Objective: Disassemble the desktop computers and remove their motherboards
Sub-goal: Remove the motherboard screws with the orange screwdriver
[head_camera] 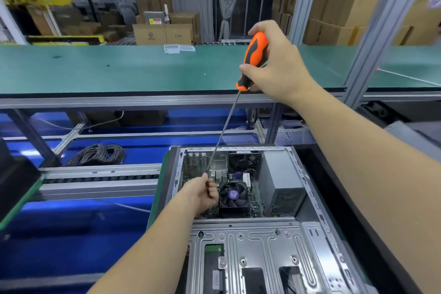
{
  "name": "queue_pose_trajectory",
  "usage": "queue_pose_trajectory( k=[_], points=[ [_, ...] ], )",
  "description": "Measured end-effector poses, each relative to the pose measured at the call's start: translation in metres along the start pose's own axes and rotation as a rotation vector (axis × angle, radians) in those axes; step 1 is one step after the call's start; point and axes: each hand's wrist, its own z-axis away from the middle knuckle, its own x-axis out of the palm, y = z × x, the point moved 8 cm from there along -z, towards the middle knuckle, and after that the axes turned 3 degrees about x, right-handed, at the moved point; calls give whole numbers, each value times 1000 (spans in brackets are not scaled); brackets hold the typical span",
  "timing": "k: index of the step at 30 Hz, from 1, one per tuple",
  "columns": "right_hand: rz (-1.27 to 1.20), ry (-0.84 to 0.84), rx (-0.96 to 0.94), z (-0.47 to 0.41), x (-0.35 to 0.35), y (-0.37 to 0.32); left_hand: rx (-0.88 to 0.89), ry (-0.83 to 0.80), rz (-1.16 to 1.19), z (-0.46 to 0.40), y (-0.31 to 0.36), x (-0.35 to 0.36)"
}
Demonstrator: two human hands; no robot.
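scene: head view looking down into an open desktop case (241,241) lying on its side, w/ its side panel off.
landmark: cpu fan (232,194), black w/ a purple hub, mid-case; all places below are given from it.
motherboard (198,169): green board under and around the fan, not yet out of the case.
psu (280,181): grey box just right of the fan.
right hand (274,59): far above the fan and a bit right, fingers wrapped round the orange-black handle of a long screwdriver (254,59).
shaft: slants down-left from the handle; tip lands just up-left of the fan, next to the left hand.
left hand (202,192): touching the fan's left edge, fingers curled, thumb and fingertips pinching the shaft near its tip to steer it.
step, my read: seating the tip on a board screw; the screw itself is too small to see.
how to do it well: keep the shaft in line w/ the screw, push down before turning, let the left fingers only guide, don't let the tip skid onto board parts.
behind: green bench (119,69) beyond the case, well past the fan.
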Motion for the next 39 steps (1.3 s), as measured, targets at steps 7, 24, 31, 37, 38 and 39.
queue_pose_trajectory(
  k=[7,24,31,37,38,39],
  points=[
    [35,-29,13,4,39,8,730,368,-685,54,95,-8],
    [113,-200,45,15,177,60,870,687,-1322,24,108,-58],
    [130,-227,29,8,180,54,865,689,-1331,25,109,-56],
    [142,-214,32,8,180,56,857,681,-1337,29,108,-55],
    [141,-218,35,8,180,57,852,681,-1340,29,107,-54],
    [141,-221,37,8,180,57,846,684,-1344,30,107,-54]
  ],
)
